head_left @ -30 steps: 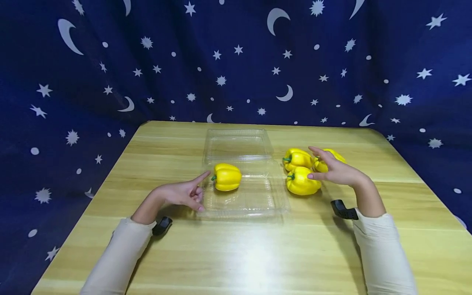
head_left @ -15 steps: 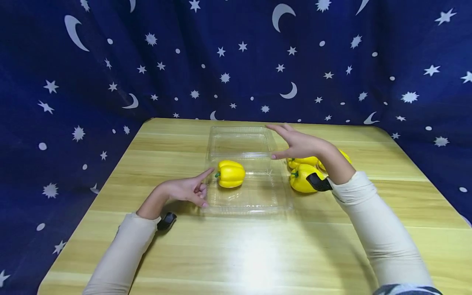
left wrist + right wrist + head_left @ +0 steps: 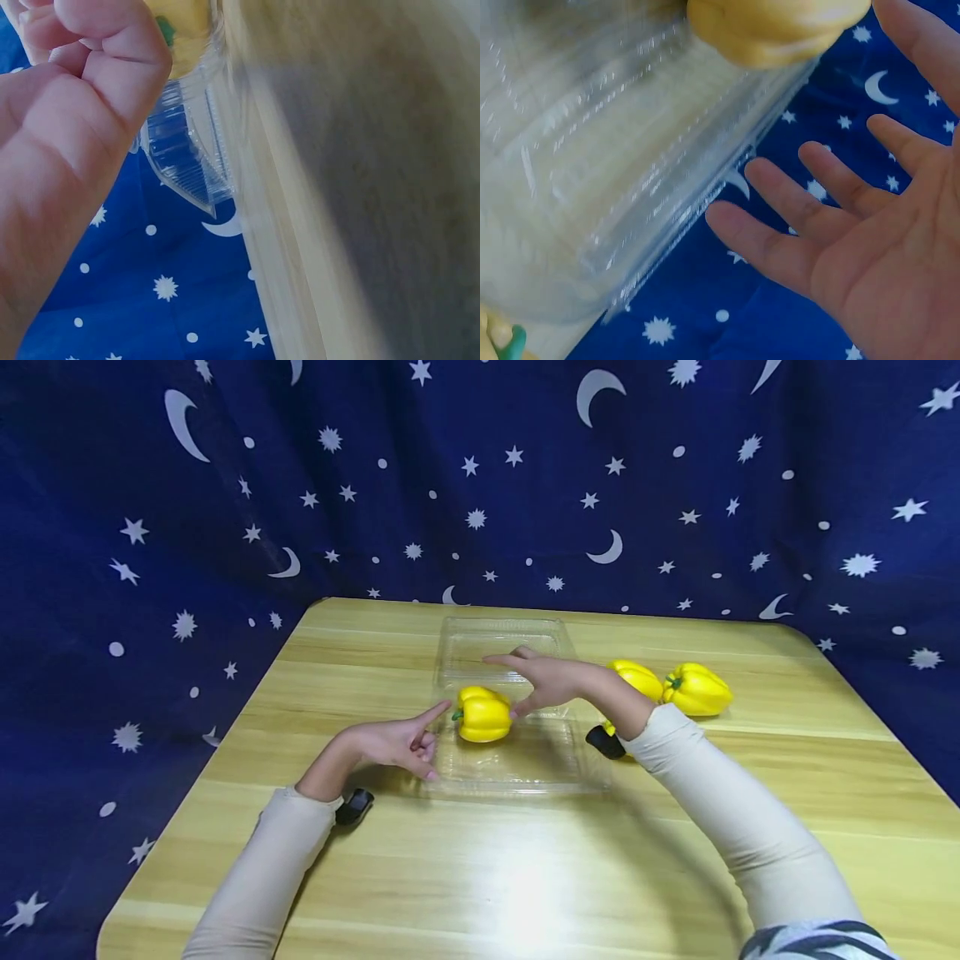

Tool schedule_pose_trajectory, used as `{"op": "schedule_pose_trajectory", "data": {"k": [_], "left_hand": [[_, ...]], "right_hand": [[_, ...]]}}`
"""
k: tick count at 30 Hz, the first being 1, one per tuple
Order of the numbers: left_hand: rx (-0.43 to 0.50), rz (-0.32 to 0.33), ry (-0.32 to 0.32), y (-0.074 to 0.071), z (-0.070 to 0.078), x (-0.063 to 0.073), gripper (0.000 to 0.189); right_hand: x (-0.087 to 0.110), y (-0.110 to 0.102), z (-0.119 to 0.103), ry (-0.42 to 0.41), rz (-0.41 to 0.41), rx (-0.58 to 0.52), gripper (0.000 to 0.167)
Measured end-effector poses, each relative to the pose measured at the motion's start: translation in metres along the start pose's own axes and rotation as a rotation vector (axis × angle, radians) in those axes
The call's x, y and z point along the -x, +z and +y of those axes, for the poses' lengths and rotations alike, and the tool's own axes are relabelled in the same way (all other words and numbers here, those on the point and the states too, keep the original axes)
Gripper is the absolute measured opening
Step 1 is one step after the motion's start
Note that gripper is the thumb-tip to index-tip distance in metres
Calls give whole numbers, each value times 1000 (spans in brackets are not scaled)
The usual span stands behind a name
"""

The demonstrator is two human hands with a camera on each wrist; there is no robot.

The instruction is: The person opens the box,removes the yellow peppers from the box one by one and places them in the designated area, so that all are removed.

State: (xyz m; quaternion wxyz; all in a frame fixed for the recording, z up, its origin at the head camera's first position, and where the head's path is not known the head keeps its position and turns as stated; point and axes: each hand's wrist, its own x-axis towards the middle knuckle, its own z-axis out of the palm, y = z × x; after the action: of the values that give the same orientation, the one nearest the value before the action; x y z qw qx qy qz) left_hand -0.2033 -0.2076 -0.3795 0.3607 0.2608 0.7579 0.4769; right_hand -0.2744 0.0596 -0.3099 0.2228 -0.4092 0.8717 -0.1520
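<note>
One yellow bell pepper [image 3: 483,717] lies on its side in the left part of a clear plastic clamshell box [image 3: 525,768], its green stem facing left. My left hand [image 3: 396,745] is at the box's left edge, index finger and thumb stretched out and apart, the other fingers curled; whether it touches the wall is unclear. Over the box, my right hand [image 3: 551,681] has its fingers spread above and behind the pepper, thumb near its right end. In the right wrist view those fingers [image 3: 757,240] hold nothing.
The box's lid [image 3: 504,647] lies folded back behind it. Right of the box are more yellow peppers: one at the far right [image 3: 697,690], one beside it [image 3: 637,677], and another mostly hidden by the right wrist. A star-patterned curtain [image 3: 480,485] hangs behind the wooden table [image 3: 450,877].
My right hand has moved left from over the loose peppers to the pepper in the box. My left hand stays by the box edge. The head view has shifted slightly.
</note>
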Motion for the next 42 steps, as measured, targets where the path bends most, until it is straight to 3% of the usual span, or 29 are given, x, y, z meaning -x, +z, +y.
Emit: {"op": "schedule_pose_trajectory", "data": {"k": [14, 22, 32, 42], "left_hand": [[55, 13, -38, 2, 1, 0, 114], [50, 13, -38, 2, 1, -1, 112], [-22, -7, -9, 4, 3, -2, 111], [-41, -14, -12, 4, 3, -3, 111]], "right_hand": [[-6, 17, -6, 6, -26, -64, 88], [-11, 34, 1, -26, -37, -174, 97], [-21, 55, 2, -12, -66, -161, 97], [-25, 57, 5, -54, -37, -198, 93]]}}
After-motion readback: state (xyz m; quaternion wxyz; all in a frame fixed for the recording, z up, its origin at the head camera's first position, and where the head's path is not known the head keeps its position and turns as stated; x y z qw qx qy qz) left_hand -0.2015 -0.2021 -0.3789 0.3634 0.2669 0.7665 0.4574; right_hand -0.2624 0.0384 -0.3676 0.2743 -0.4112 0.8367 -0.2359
